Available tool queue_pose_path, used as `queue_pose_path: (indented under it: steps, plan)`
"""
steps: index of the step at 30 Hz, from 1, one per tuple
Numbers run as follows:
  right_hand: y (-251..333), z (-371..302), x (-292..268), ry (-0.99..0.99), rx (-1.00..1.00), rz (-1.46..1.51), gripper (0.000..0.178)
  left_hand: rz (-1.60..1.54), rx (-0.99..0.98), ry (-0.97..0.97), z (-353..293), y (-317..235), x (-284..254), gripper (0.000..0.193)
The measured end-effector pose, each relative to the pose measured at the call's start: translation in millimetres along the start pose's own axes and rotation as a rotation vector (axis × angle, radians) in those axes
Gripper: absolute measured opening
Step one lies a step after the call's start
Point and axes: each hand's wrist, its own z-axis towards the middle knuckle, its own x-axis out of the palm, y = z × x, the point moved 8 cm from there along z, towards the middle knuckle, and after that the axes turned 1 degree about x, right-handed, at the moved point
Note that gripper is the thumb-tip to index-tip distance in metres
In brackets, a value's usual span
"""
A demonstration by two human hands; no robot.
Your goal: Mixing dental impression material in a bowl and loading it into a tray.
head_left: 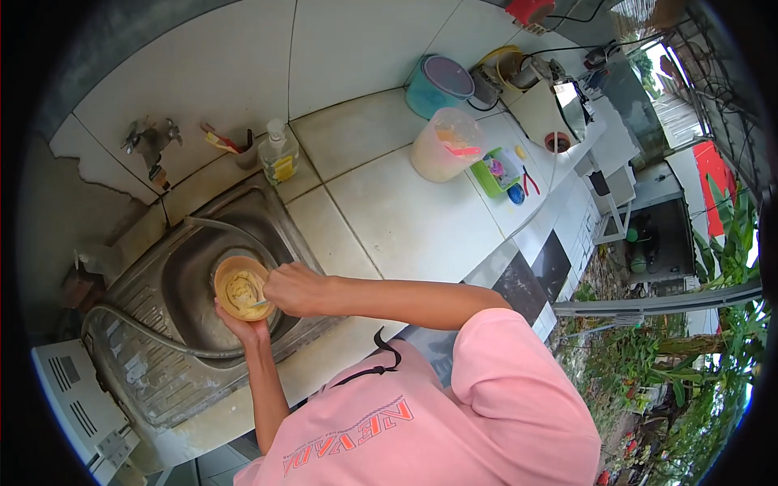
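Head view, held bowl (233,266), hose (217,224) across sink (180,277), bottle (279,155) nearby

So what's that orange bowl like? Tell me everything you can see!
The bowl is round, smooth and light orange, perhaps plastic. A lumpy, pale yellow mixture sits inside. It's held up over the metal sink, its opening facing the camera. The left hand supports it from below, while the right hand holds a thin utensil dipping inside.
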Motion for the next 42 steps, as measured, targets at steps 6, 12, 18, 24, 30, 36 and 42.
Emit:
queue_pose_path:
  steps: [6, 12, 18, 24, 30, 36, 42]
  plan:
    - [-11, -25, -26, -0.126, -0.006, -0.06, 0.01, 0.005, -0.051, 0.079, 0, 34, 39, 0.048]
    - [-54, -55, -59, -0.166, 0.044, -0.095, 0.011, 0.037, -0.046, 0.107, -16, 65, 84, 0.047]
    - [-102, -92, -100, -0.061, 0.1, -0.24, 0.01, 0.041, -0.045, 0.198, -22, 105, 117, 0.047]
    - [-83, -110, -112, -0.073, -0.08, -0.222, 0.007, -0.002, -0.059, 0.175, -38, 107, 149, 0.046]
    - [-77, -108, -105, -0.035, -0.116, -0.232, 0.007, -0.026, 0.001, 0.177, -33, 110, 144, 0.046]
    - [-85, -103, -111, -0.136, -0.127, -0.285, 0.008, -0.006, 0.01, 0.164, -33, 106, 145, 0.047]
    - [-49, -97, -136, -0.026, -0.54, -0.418, 0.016, 0.159, -0.344, 0.216, -38, 110, 141, 0.044]
